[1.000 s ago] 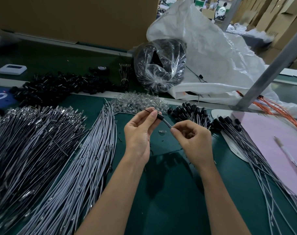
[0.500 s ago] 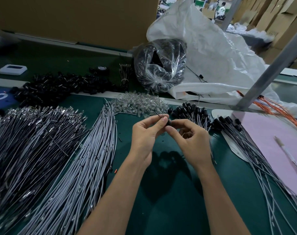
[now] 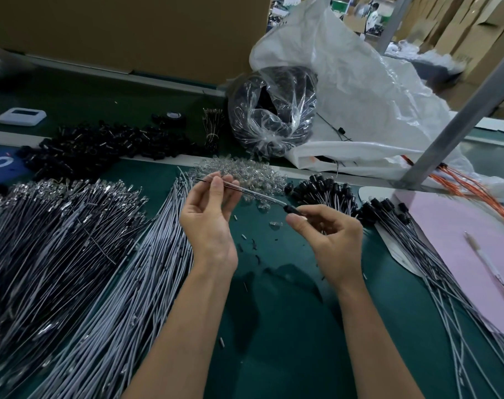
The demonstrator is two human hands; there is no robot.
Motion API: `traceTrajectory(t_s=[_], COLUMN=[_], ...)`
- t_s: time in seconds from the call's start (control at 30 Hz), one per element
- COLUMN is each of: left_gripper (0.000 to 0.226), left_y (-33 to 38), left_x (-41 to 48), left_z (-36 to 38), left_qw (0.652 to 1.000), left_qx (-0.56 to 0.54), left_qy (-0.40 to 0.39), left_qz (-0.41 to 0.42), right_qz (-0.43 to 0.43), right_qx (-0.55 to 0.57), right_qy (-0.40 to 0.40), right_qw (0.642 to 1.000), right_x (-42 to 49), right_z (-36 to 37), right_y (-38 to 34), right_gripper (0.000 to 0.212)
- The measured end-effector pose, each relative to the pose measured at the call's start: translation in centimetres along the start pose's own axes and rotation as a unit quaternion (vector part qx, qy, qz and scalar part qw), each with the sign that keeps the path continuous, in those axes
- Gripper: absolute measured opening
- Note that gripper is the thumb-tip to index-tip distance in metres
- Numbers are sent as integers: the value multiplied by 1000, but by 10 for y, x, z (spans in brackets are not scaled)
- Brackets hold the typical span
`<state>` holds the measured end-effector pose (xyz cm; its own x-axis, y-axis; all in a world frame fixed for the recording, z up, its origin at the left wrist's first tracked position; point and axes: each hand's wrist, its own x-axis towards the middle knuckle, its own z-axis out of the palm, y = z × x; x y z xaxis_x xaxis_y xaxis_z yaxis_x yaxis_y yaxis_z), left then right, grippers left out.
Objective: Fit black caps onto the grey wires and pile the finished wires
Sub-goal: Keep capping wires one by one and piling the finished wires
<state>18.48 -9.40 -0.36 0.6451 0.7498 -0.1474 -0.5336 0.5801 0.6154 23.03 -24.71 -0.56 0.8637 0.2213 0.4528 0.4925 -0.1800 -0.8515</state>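
A single grey wire (image 3: 245, 192) is stretched in the air between two bare hands, above the middle of a green surface (image 3: 288, 326). A black cap (image 3: 290, 209) sits at the wire's right end.

The left hand (image 3: 209, 220) pinches the wire near its bare left end between thumb and fingers (image 3: 230, 185). The right hand (image 3: 334, 240) grips the cap between thumb and curled forefinger.

Half a second ago the two hands were pressed together, fingertips meeting over the cap. They have now drawn apart, and the wire shows at full stretch between them. This suggests the cap has just been pushed home, though whether it is fully seated cannot be seen.

If so, this wire is ready for the finished pile (image 3: 322, 191), a fan of capped wires lying just beyond and to the right of the right hand.

To the left lies a long bundle of uncapped wires (image 3: 147, 269). Loose caps (image 3: 101, 145) are heaped at the far left.
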Motion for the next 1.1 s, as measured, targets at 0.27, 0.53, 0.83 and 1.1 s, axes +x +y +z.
traceTrajectory(t_s=[0.27, 0.53, 0.83, 1.1], left_gripper=[9, 40, 16, 14], left_y=[-5, -5, -18, -25], left_x=[-2, -15, -21, -17], left_z=[1, 2, 6, 3], left_qw=[998, 968, 927, 924], left_qx=[-3, 126, 246, 309], left_qy=[-24, -199, -272, -221], left_qz=[-61, -91, -72, -46], right_qz=[57, 150, 106, 56], right_qx=[236, 449, 152, 59], right_qy=[91, 121, -90, -113], right_qw=[966, 872, 979, 990], right_x=[2, 10, 3, -1], right_z=[-2, -17, 7, 10], right_y=[-8, -10, -2, 0], right_gripper=[8, 12, 34, 45])
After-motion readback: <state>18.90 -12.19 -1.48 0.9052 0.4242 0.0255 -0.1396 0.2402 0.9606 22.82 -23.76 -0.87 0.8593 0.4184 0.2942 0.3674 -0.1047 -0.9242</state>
